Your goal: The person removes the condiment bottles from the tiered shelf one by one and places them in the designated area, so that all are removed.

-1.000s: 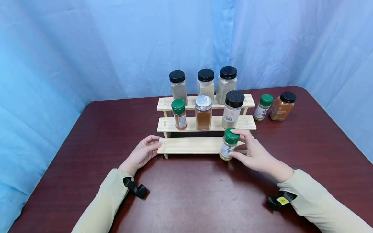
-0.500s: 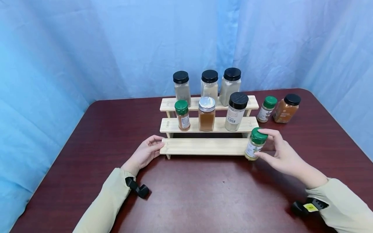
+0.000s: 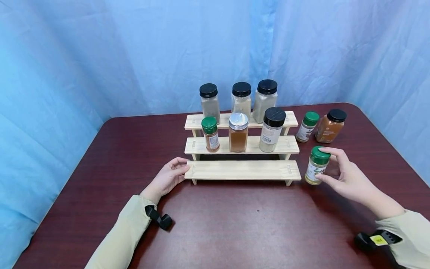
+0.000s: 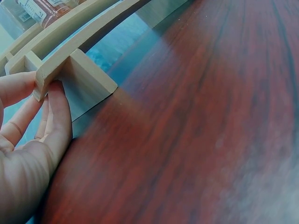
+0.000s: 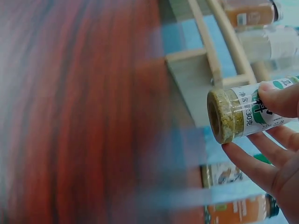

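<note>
In the head view my right hand grips a small spice jar with a green lid and white label, just right of the rack's lowest step. The right wrist view shows that jar's underside and its yellow-green contents, with thumb and fingers around it, off the table. My left hand pinches the left end of the front step of a three-tier wooden rack. In the left wrist view, the thumb and fingers close on the step's end. Nothing stands on that front step.
Three black-lidded jars stand on the top tier. The middle tier holds a green-lidded jar, a silver-lidded jar and a black-lidded shaker. Right of the rack are another green-lidded jar and an orange-brown jar.
My right hand has carried the green-lidded spice jar rightward, from in front of the lowest step to beyond its right end. My left hand keeps its hold on the rack.
</note>
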The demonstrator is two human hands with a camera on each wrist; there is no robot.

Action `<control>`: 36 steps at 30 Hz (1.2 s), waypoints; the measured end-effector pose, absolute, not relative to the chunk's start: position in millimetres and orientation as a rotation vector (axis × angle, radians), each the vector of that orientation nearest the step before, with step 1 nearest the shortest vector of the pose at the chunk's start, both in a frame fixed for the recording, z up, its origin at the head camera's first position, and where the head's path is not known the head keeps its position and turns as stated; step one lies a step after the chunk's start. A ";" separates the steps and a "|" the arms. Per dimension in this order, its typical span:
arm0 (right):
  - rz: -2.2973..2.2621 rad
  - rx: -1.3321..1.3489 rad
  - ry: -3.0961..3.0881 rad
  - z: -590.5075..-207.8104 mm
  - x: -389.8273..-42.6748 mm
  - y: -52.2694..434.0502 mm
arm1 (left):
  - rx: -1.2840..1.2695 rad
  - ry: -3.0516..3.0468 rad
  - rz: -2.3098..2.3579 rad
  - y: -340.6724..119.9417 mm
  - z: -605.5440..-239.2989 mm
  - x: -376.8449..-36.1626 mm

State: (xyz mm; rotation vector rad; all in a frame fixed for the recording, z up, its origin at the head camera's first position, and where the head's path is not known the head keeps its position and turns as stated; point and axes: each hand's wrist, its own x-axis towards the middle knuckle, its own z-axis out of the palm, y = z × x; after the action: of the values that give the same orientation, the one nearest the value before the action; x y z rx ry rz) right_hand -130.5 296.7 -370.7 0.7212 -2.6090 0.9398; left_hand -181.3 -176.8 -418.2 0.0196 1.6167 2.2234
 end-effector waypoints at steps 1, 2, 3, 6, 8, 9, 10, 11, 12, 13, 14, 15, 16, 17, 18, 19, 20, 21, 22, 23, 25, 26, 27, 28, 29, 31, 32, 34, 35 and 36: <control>0.931 0.708 -2.622 -372.0 -131.4 299.3 | 0.020 1.617 2.222 -176.8 -418.3 -181.2; 0.927 0.692 -2.635 -372.9 -132.4 302.0 | 0.021 1.619 2.221 -176.8 -418.3 -181.1; 0.925 0.672 -2.651 -373.3 -133.8 304.9 | 0.022 1.619 2.221 -176.7 -418.3 -181.2; 0.932 0.626 -2.681 -373.6 -139.9 315.7 | 0.020 1.617 2.223 -176.7 -418.1 -181.3; 0.940 0.591 -2.696 -373.6 -145.3 324.0 | 0.017 1.616 2.224 -176.6 -418.0 -181.4; 0.945 0.568 -2.704 -373.8 -148.2 328.9 | 0.017 1.617 2.223 -176.5 -418.0 -181.4; 0.948 0.546 -2.715 -373.8 -151.0 333.9 | 0.017 1.617 2.223 -176.5 -418.1 -181.4; 0.947 0.530 -2.719 -374.0 -153.8 338.7 | 0.016 1.617 2.223 -176.5 -418.3 -181.5; 0.944 0.510 -2.722 -374.3 -156.7 343.2 | 0.017 1.617 2.224 -176.4 -418.5 -181.5; 0.942 0.493 -2.719 -374.8 -159.5 347.7 | 0.018 1.617 2.225 -176.4 -418.8 -181.5; 0.941 0.474 -2.716 -375.3 -162.1 351.7 | 0.019 1.617 2.225 -176.4 -419.1 -181.5; 0.929 0.457 -2.716 -375.9 -164.4 355.7 | 0.019 1.617 2.226 -176.4 -419.4 -181.4; 0.914 0.441 -2.715 -376.3 -166.5 359.2 | 0.019 1.616 2.228 -176.5 -419.8 -181.4; 0.899 0.429 -2.707 -377.4 -168.7 362.3 | 0.021 1.616 2.228 -176.4 -420.0 -181.4; 0.883 0.409 -2.704 -378.2 -170.6 365.4 | 0.022 1.616 2.229 -176.4 -420.1 -181.3; 0.869 0.387 -2.707 -378.8 -172.4 368.3 | 0.023 1.616 2.229 -176.4 -420.2 -181.3; 0.860 0.361 -2.713 -379.2 -173.9 371.0 | 0.024 1.617 2.229 -176.4 -420.3 -181.2; 0.853 0.335 -2.719 -379.8 -175.5 373.5 | 0.025 1.618 2.228 -176.4 -420.3 -181.2; 0.846 0.307 -2.723 -380.4 -177.2 375.8 | 0.025 1.618 2.229 -176.4 -420.4 -181.2; 0.843 0.283 -2.727 -381.0 -179.1 377.9 | 0.026 1.618 2.229 -176.5 -420.3 -181.3; 0.848 0.230 -2.739 -381.9 -182.9 381.6 | 0.027 1.621 2.229 -176.6 -420.2 -181.3; 0.853 0.203 -2.744 -382.4 -184.9 383.2 | 0.027 1.622 2.229 -176.6 -420.2 -181.4; 0.858 0.179 -2.749 -382.8 -187.1 384.7 | 0.029 1.624 2.229 -176.6 -420.1 -181.4; 0.863 0.160 -2.752 -383.1 -189.1 386.1 | 0.029 1.626 2.228 -176.7 -420.0 -181.4; 0.870 0.141 -2.753 -383.0 -191.1 387.6 | 0.031 1.627 2.227 -176.6 -419.7 -181.5; 0.879 0.104 -2.748 -382.9 -194.8 389.8 | 0.030 1.629 2.224 -176.5 -419.3 -181.5; 0.879 0.091 -2.744 -382.6 -196.5 390.8 | 0.027 1.629 2.224 -176.5 -419.1 -181.4; 0.876 0.075 -2.735 -382.2 -199.7 392.8 | 0.022 1.626 2.224 -176.4 -418.7 -181.2; 0.872 0.070 -2.730 -382.0 -201.1 393.6 | 0.020 1.625 2.224 -176.4 -418.6 -181.0; 0.869 0.067 -2.727 -381.8 -202.4 394.2 | 0.017 1.624 2.225 -176.4 -418.5 -180.9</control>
State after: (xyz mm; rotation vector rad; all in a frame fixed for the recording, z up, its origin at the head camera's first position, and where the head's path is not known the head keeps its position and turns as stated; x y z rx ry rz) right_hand -202.4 394.2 -381.8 0.0671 -2.7270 0.8686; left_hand -180.9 -176.4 -418.5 0.0166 1.6239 2.2250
